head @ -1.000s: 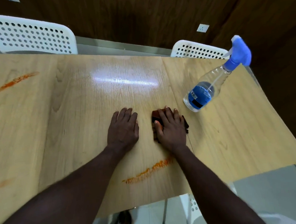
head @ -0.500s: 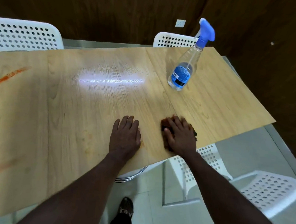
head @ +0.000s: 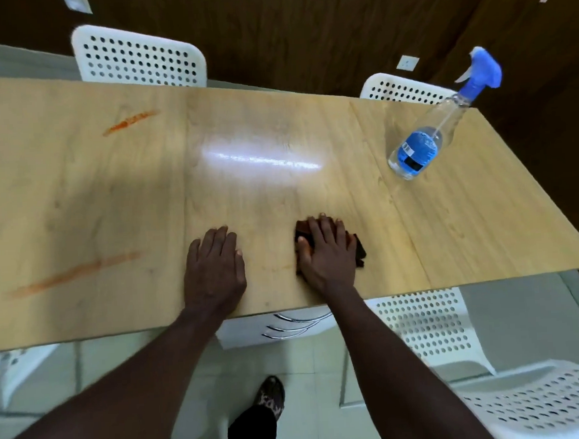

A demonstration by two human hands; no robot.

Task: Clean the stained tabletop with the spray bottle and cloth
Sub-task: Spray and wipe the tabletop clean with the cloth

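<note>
On the left of the wooden surface a long, faint orange smear runs aslant near the front edge, and a shorter, brighter orange streak lies farther back. Beyond the far edge stands a white perforated chair. The left hand lies flat on bare wood close to the near edge, its fingers straight, close together and holding nothing. Near it to the right, the right hand presses flat on a dark brown cloth, its fingers straight. Far right, well apart from both hands, the clear spray bottle with its blue trigger head stands on the surface.
</note>
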